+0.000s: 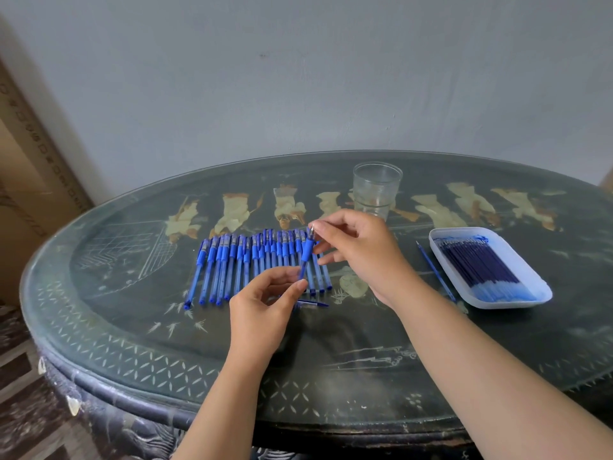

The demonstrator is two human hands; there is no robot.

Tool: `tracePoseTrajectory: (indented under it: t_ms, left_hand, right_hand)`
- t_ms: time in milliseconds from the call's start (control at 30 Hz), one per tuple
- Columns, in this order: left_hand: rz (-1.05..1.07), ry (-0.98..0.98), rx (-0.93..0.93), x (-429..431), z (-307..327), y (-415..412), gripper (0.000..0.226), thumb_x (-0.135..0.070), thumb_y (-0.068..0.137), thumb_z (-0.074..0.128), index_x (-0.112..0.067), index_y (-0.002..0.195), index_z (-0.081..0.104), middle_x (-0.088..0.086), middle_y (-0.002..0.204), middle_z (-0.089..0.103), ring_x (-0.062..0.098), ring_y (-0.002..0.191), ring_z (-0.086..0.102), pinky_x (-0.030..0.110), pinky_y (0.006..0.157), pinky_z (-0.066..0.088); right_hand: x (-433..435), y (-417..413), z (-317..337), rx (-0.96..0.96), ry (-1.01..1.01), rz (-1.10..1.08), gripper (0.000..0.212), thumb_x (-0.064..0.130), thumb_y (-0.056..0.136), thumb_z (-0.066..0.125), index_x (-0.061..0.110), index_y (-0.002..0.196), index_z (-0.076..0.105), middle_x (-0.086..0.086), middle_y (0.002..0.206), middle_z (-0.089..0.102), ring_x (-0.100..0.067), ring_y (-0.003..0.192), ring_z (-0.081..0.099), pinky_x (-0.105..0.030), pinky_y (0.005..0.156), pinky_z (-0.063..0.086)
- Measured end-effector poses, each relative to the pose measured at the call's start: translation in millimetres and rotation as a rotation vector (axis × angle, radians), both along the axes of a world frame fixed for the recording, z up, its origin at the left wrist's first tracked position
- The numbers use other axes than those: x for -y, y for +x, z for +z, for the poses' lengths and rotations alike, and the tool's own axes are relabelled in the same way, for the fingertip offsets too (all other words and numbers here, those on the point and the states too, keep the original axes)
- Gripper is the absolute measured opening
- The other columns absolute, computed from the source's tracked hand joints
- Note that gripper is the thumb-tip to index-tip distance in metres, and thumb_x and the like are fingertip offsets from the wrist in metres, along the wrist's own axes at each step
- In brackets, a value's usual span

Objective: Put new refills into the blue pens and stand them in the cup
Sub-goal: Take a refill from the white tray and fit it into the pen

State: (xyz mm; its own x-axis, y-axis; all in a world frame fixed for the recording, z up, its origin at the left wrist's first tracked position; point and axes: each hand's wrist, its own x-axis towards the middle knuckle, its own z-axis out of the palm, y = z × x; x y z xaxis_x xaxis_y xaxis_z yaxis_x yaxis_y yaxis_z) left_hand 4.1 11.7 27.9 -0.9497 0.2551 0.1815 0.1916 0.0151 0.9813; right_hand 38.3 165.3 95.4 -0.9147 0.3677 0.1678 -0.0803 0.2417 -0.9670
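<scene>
Both hands are raised over the table and share one blue pen, which is held clear of the surface and tilted, upper end away from the person. The left hand pinches the pen's lower end between thumb and curled fingertips. The right hand pinches the upper end between thumb and forefinger, its remaining fingers loosely extended toward the left hand. Directly beyond and beneath the hands, a row of blue pens lies side by side on the table, caps pointing away; the row extends further to the left of the left hand. A clear cup stands upright just beyond the right hand, with nothing visible in it. To the right of the right hand sits a white tray holding a pile of blue refills. One loose refill lies on the table between the right wrist and the tray, just beside the tray's edge. A short blue part lies on the table just right of the left hand; it is too small to identify.
</scene>
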Motion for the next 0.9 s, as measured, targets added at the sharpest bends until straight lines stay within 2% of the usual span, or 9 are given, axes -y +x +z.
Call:
tracePoseTrajectory:
  t_ms: [133,267,367,533,600,700,800,900]
  left_hand:
    - [0.010,0.021,0.016,1,-1,-1,0.017,-0.010,0.079,0.078,-0.022,0.090,0.075,-0.006,0.085,0.075,0.008,0.081,0.071,0.015,0.072,0.053]
    - [0.019,0.026,0.033,-1,-2,-2,0.017,-0.010,0.078,0.078,-0.022,0.090,0.075,-0.006,0.084,0.075,0.007,0.080,0.071,0.015,0.072,0.054]
    - [0.030,0.008,0.025,0,-3,-2,0.017,-0.011,0.079,0.078,-0.023,0.091,0.075,-0.009,0.084,0.075,0.005,0.080,0.070,0.015,0.072,0.053]
    - [0.049,0.019,0.041,2,-1,0,0.017,-0.007,0.078,0.078,-0.019,0.090,0.075,-0.007,0.083,0.075,0.004,0.076,0.069,0.012,0.070,0.052]
    - [0.049,0.008,0.044,2,0,0,0.016,-0.007,0.079,0.078,-0.019,0.090,0.075,-0.006,0.083,0.075,0.005,0.077,0.070,0.013,0.071,0.053]
    - [0.043,0.001,0.046,3,0,2,0.016,-0.007,0.079,0.078,-0.020,0.089,0.075,-0.007,0.083,0.075,0.005,0.079,0.070,0.014,0.072,0.053]
    - [0.037,-0.018,0.042,2,2,3,0.016,-0.008,0.079,0.078,-0.021,0.089,0.075,-0.009,0.083,0.075,0.003,0.078,0.070,0.012,0.072,0.052]
    - [0.038,-0.018,0.077,0,3,2,0.016,-0.009,0.079,0.078,-0.021,0.090,0.076,-0.008,0.084,0.076,0.004,0.080,0.070,0.015,0.076,0.054]
  right_hand:
    - [2,-4,-3,-0.025,-0.066,0.010,0.019,0.022,0.090,0.068,0.008,0.102,0.065,-0.007,0.090,0.071,-0.018,0.079,0.072,-0.037,0.069,0.062]
    - [-1,-6,-6,-0.041,-0.080,0.092,0.023,0.019,0.097,0.059,0.018,0.119,0.066,-0.010,0.095,0.069,-0.021,0.086,0.071,-0.040,0.072,0.062]
    - [-3,-8,-9,-0.054,-0.055,0.094,0.018,0.013,0.097,0.058,0.013,0.109,0.072,0.001,0.094,0.072,-0.018,0.085,0.071,-0.040,0.071,0.062]
    - [3,-11,-13,-0.036,-0.079,0.067,0.013,0.020,0.090,0.069,0.010,0.099,0.066,-0.004,0.086,0.071,-0.018,0.081,0.072,-0.041,0.071,0.062]
    - [5,-10,-12,-0.047,-0.111,0.076,0.016,0.020,0.091,0.068,0.013,0.105,0.065,-0.001,0.081,0.068,-0.018,0.082,0.071,-0.043,0.070,0.062]
    - [6,-5,-11,-0.037,-0.108,0.110,0.019,0.018,0.097,0.059,0.018,0.112,0.070,-0.002,0.089,0.068,-0.018,0.085,0.070,-0.042,0.071,0.062]
    - [7,-1,-11,-0.019,-0.091,0.050,0.013,0.018,0.094,0.063,0.011,0.102,0.071,0.001,0.089,0.072,-0.012,0.077,0.070,-0.037,0.069,0.062]
    - [8,-2,-13,-0.016,-0.129,-0.005,0.017,0.019,0.089,0.071,0.004,0.096,0.066,-0.003,0.087,0.072,-0.014,0.076,0.072,-0.037,0.067,0.062]
